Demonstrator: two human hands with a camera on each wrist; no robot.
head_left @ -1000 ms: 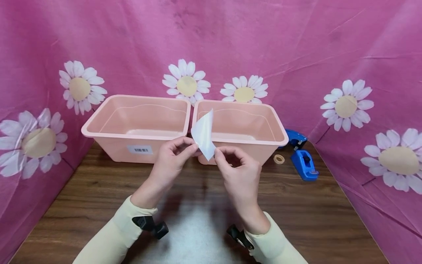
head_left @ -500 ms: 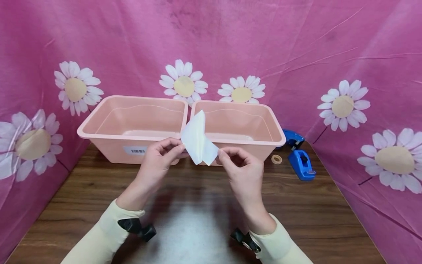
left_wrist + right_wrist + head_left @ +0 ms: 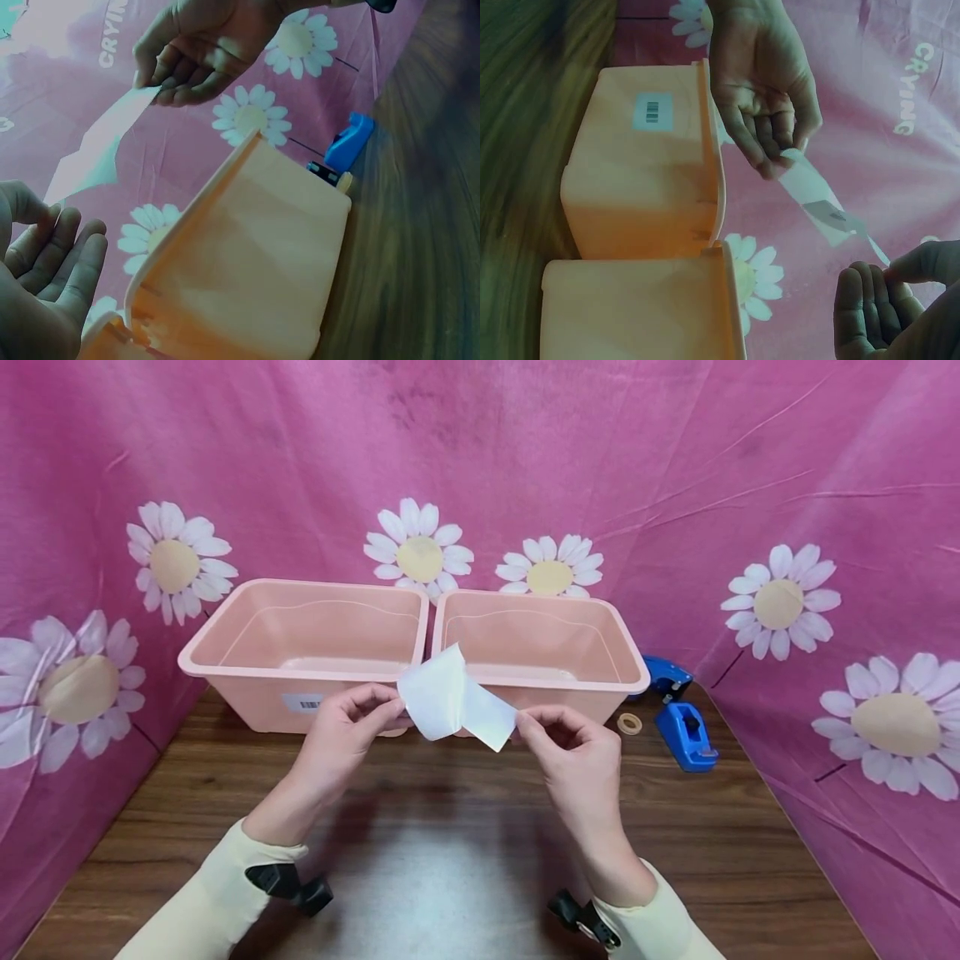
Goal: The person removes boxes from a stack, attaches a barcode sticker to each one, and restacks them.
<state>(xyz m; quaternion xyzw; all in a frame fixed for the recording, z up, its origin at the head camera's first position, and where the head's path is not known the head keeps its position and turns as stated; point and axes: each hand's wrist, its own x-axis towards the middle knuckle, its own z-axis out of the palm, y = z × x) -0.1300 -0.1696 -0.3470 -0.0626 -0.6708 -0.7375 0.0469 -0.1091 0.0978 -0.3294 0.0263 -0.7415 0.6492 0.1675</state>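
A small creased piece of white paper [image 3: 435, 697] is held up between my two hands, in front of the pink bins. The left hand [image 3: 333, 739] pinches its left edge between thumb and forefinger. At the other end, the right hand [image 3: 581, 772] pinches a corner the same way. A crease runs down the middle, and the right part slants downward. In the right wrist view a small dark mark shows on the paper [image 3: 806, 191]. The left wrist view shows the paper [image 3: 101, 142] stretched between both hands, the other fingers of the left hand [image 3: 45, 277] spread loosely.
Two pink bins stand side by side at the back: the left bin [image 3: 247, 693], with a barcode label [image 3: 303, 702], and the right bin [image 3: 555, 695]. Right of them are a tan ring [image 3: 629, 723], a blue tape dispenser [image 3: 686, 737] and another blue-and-black object [image 3: 667, 677].
My hands have moved apart, each still pinching the paper. The paper has spread wider and come down a little, its right part now tilted to the lower right.
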